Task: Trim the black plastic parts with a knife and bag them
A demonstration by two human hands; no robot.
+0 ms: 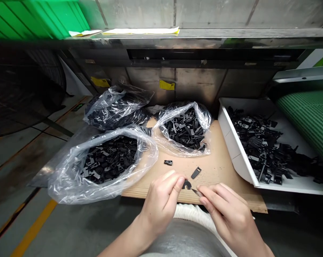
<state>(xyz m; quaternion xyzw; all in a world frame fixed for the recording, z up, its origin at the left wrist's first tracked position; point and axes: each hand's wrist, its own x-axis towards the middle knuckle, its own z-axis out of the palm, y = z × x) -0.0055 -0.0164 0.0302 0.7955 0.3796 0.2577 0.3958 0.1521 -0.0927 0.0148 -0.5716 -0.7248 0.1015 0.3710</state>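
Note:
My left hand is closed, with thumb and fingers pinching a small black plastic part that has a rounded notch. My right hand is closed around a small pointed blade; its grip end is hidden in my fingers. The blade's tip comes close to the notched part, but whether they touch I cannot tell. Just beyond my hands, a black clip with a square hole and a smaller black piece lie on the cardboard sheet.
Open clear bags of black parts stand at left and centre. Behind them sits another filled bag. On the right is a white tray of black parts, beside a green conveyor belt. A metal shelf edge crosses above.

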